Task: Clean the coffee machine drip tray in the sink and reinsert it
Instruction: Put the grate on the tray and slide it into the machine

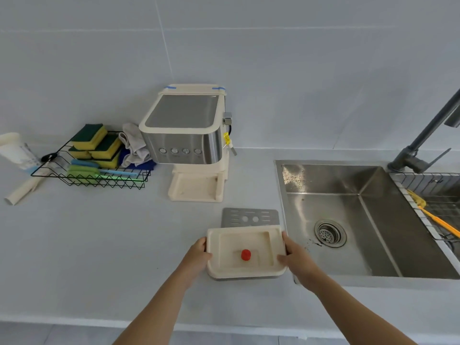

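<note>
Tray held at both short ends, sink just to its right.

The cream drip tray (245, 250), a red float (246, 254) standing in its well, is gripped by both hands: the left hand (198, 255) clasps its left end and the right hand (295, 257) its right end, thumbs over the rim. Its long axis runs left to right, parallel to the front edge of the surface (99, 245), and it sits at or just above that surface; which, I cannot tell. The metal grate (249, 216) lies flat just behind it. The sink (348, 245) opens just beyond the right hand, so a short sideways carry, right hand leading, should bring it over the basin. The machine (186, 130) stands well behind and to the left, its base slot empty.
</note>
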